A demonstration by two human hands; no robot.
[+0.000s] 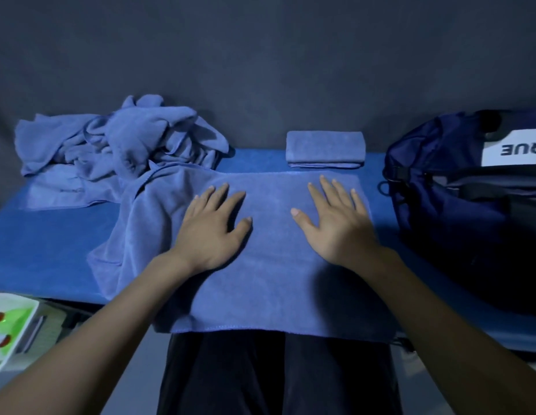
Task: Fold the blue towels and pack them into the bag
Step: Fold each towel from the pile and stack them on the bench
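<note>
Pressing flat, our left hand (212, 226) and right hand (335, 223) rest on the spread towel (272, 280). All fingers (316, 194) lie straight and slightly splayed, holding nothing.

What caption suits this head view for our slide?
Both hands, left and right, flatten a blue towel between a crumpled pile, folded towel and bag.

Dim, bluish, slightly soft picture; light falls from above, arms cast dark shadows lower right, wide-angle bending at frame edges.
</note>
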